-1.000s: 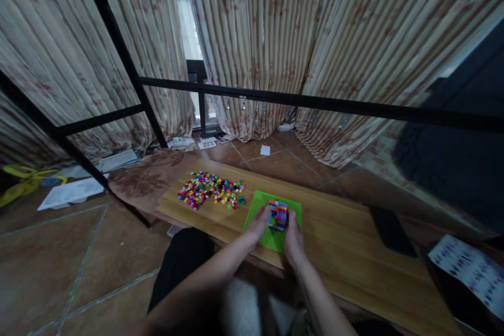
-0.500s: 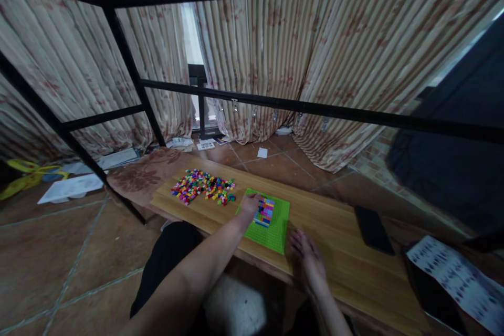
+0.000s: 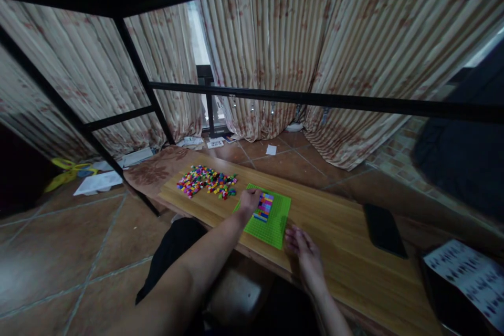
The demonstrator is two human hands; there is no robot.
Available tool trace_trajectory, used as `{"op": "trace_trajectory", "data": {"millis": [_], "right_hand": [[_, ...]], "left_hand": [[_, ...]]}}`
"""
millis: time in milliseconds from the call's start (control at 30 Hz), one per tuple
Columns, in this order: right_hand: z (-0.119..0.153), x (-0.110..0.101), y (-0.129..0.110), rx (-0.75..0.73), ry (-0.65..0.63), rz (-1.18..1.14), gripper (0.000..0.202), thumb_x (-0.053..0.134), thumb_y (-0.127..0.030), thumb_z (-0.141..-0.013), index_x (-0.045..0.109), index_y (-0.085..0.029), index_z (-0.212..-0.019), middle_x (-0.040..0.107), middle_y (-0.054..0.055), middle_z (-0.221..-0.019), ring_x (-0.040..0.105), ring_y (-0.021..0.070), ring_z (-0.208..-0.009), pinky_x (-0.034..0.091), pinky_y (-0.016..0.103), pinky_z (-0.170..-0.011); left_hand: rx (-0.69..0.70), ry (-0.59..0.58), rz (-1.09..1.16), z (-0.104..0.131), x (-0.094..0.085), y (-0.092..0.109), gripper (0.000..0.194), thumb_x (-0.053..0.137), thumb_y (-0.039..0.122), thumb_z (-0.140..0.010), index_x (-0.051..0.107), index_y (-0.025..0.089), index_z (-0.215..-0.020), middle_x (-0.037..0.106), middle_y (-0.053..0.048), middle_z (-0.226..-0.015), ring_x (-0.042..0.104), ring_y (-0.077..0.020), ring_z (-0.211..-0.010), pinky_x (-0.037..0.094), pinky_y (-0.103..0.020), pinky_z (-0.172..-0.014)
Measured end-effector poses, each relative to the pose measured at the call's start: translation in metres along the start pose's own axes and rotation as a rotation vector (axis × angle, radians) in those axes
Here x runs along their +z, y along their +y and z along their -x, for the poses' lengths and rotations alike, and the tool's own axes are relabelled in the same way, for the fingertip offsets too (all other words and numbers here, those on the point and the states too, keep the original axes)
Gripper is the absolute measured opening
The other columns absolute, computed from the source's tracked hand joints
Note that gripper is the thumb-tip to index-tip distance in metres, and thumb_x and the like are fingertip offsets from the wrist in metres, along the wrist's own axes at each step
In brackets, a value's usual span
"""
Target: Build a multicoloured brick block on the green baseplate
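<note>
A green studded baseplate (image 3: 268, 235) lies on the wooden bench top. On it stands a small block of multicoloured toy bricks (image 3: 266, 206), built up in layers. My left hand (image 3: 249, 201) is closed at the left side of this block, its fingertips pinched against the far left edge. Whatever sits between those fingers is too small and hidden to make out. Beside the baseplate's right edge, my right hand (image 3: 303, 245) rests with loosely bent fingers apart, holding nothing visible. Its fingertips are close to the plate's edge; whether they touch it I cannot tell.
Loose coloured bricks (image 3: 192, 182) are heaped at the bench's left end. A dark phone-like slab (image 3: 384, 230) lies on the right, near a printed sheet (image 3: 464, 278). A black metal frame bar (image 3: 275, 95) crosses beyond the bench, in front of curtains (image 3: 271, 52).
The view has shifted slightly, so the scene sits a little further right. My left hand stays at the brick block. My right hand has come closer to the baseplate's right edge.
</note>
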State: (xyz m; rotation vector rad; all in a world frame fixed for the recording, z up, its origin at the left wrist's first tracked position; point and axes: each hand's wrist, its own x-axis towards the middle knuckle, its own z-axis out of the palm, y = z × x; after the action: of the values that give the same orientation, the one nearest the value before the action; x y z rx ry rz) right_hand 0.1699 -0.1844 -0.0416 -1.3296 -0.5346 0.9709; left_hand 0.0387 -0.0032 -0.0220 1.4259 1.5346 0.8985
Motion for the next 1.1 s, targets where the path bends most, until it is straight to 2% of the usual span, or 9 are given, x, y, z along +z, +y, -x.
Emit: {"op": "trace_trajectory", "data": {"millis": [167, 300, 367, 433, 567, 667, 800, 933, 1100], "right_hand": [[-0.003, -0.029, 0.004, -0.017, 0.014, 0.061, 0.051, 0.066, -0.061, -0.071, 0.067, -0.019, -0.102, 0.074, 0.007, -0.092, 0.068, 0.0227, -0.088, 0.053, 0.034, -0.077], [-0.005, -0.049, 0.009, -0.056, 0.03, 0.137, 0.05, 0.064, -0.06, -0.072, 0.067, -0.02, -0.101, 0.073, 0.007, -0.094, 0.068, 0.0243, -0.09, 0.051, 0.038, -0.085], [-0.004, -0.055, 0.011, -0.081, 0.023, 0.194, 0.05, 0.062, -0.06, -0.073, 0.066, -0.02, -0.103, 0.073, 0.008, -0.097, 0.067, 0.0256, -0.092, 0.049, 0.04, -0.088], [-0.003, -0.059, 0.012, -0.113, 0.023, 0.276, 0.05, 0.06, -0.06, -0.074, 0.067, -0.021, -0.104, 0.072, 0.009, -0.103, 0.066, 0.0274, -0.098, 0.046, 0.043, -0.093], [0.001, -0.063, 0.012, -0.196, 0.067, 0.415, 0.05, 0.059, -0.06, -0.074, 0.069, -0.02, -0.101, 0.071, 0.011, -0.109, 0.063, 0.0298, -0.106, 0.042, 0.045, -0.098], [0.003, -0.068, 0.013, -0.227, 0.092, 0.491, 0.051, 0.055, -0.06, -0.076, 0.069, -0.018, -0.102, 0.071, 0.013, -0.107, 0.063, 0.0302, -0.104, 0.044, 0.045, -0.096], [0.004, -0.07, 0.017, -0.26, 0.091, 0.532, 0.052, 0.051, -0.059, -0.08, 0.068, -0.017, -0.105, 0.071, 0.013, -0.108, 0.064, 0.0289, -0.103, 0.045, 0.043, -0.094], [0.008, -0.068, 0.021, -0.274, 0.111, 0.56, 0.047, 0.049, -0.055, -0.083, 0.067, -0.018, -0.107, 0.07, 0.012, -0.112, 0.063, 0.0279, -0.106, 0.045, 0.042, -0.095], [0.012, -0.065, 0.02, -0.285, 0.111, 0.558, 0.041, 0.049, -0.05, -0.086, 0.067, -0.019, -0.105, 0.069, 0.012, -0.112, 0.063, 0.0264, -0.106, 0.046, 0.042, -0.095]], "left_hand": [[0.021, -0.03, 0.107, 0.003, -0.009, -0.002, 0.042, 0.046, 0.047, -0.086, 0.066, 0.014, -0.071, 0.061, -0.005, -0.064, 0.058, -0.0174, -0.068, 0.043, -0.027, -0.063], [0.026, -0.049, 0.183, 0.021, -0.022, -0.007, 0.057, 0.034, 0.059, -0.089, 0.066, 0.012, -0.093, 0.068, -0.011, -0.086, 0.063, -0.0212, -0.088, 0.048, -0.03, -0.075], [0.036, -0.071, 0.199, 0.036, -0.026, -0.011, 0.057, 0.041, 0.061, -0.086, 0.063, 0.012, -0.106, 0.069, -0.011, -0.098, 0.063, -0.0232, -0.098, 0.048, -0.033, -0.083], [0.048, -0.091, 0.204, 0.053, -0.025, -0.016, 0.063, 0.061, 0.058, -0.077, 0.056, 0.012, -0.12, 0.067, -0.013, -0.109, 0.06, -0.0253, -0.106, 0.046, -0.035, -0.092], [0.189, -0.051, 0.099, 0.077, -0.01, -0.025, 0.104, 0.085, 0.04, -0.054, 0.032, 0.017, -0.141, 0.056, -0.016, -0.13, 0.052, -0.0294, -0.121, 0.039, -0.041, -0.104], [0.306, 0.117, -0.046, 0.083, 0.007, -0.028, 0.102, 0.083, 0.032, -0.056, 0.03, 0.02, -0.142, 0.052, -0.017, -0.134, 0.048, -0.0323, -0.125, 0.037, -0.047, -0.105], [0.332, 0.305, -0.189, 0.084, 0.023, -0.032, 0.092, 0.075, 0.025, -0.064, 0.029, 0.014, -0.143, 0.055, -0.02, -0.128, 0.052, -0.0335, -0.12, 0.042, -0.049, -0.1], [0.379, 0.341, -0.243, 0.083, 0.027, -0.037, 0.086, 0.071, 0.028, -0.069, 0.029, 0.013, -0.143, 0.052, -0.019, -0.133, 0.052, -0.0319, -0.122, 0.042, -0.048, -0.102], [0.383, 0.303, -0.239, 0.083, 0.022, -0.038, 0.089, 0.07, 0.04, -0.072, 0.027, 0.011, -0.144, 0.051, -0.021, -0.133, 0.05, -0.0323, -0.124, 0.044, -0.049, -0.1]]}}
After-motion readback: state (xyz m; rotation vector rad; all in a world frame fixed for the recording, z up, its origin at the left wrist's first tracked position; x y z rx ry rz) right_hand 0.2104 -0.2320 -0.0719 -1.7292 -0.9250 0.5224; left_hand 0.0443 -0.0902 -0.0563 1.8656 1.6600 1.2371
